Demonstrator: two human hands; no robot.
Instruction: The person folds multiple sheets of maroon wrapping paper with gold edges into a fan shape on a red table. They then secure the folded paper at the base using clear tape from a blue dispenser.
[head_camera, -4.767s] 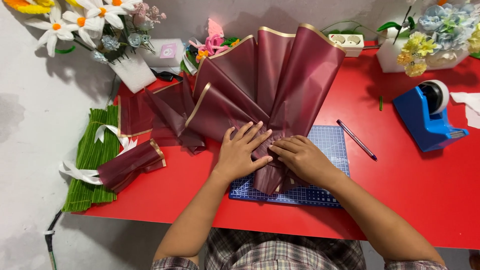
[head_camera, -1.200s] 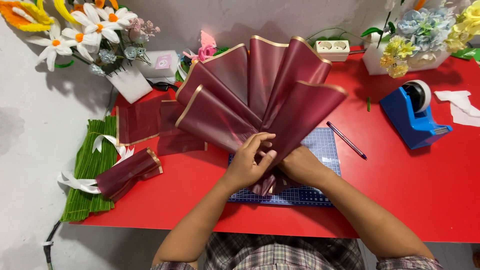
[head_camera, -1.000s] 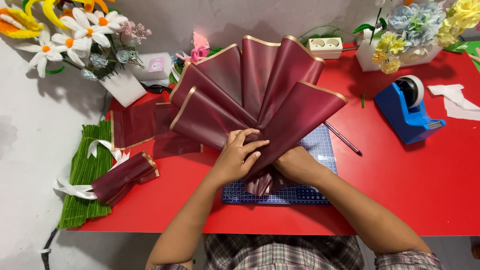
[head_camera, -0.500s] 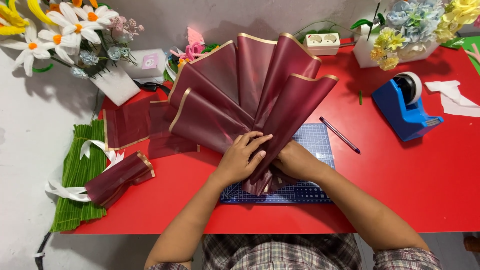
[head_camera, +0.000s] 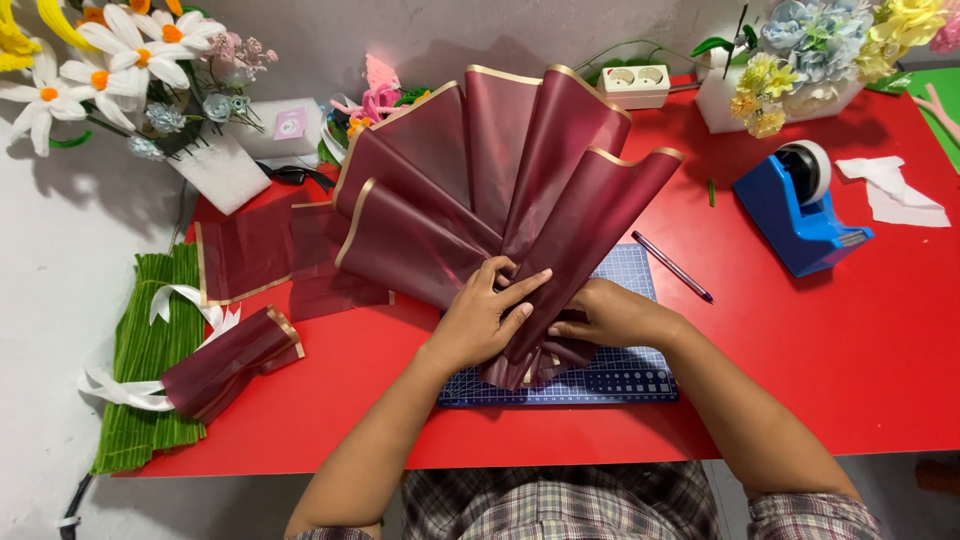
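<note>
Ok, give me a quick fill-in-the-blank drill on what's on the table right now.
1. Both hands, the left hand and the right hand, pinch the narrow end of the ___ wrapping paper.
2. The paper's gathered end lies on the blue ___.
3. The tape dispenser is coloured ___.
4. The pen lies on the ___ table.

Missing words: maroon; cutting mat; blue; red

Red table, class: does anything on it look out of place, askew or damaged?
Nothing looks damaged. Both hands, left hand and right hand, pinch the maroon wrapping-paper fan on the blue cutting mat. Only a crumpled white paper scrap lies loose beside the blue tape dispenser.
</note>
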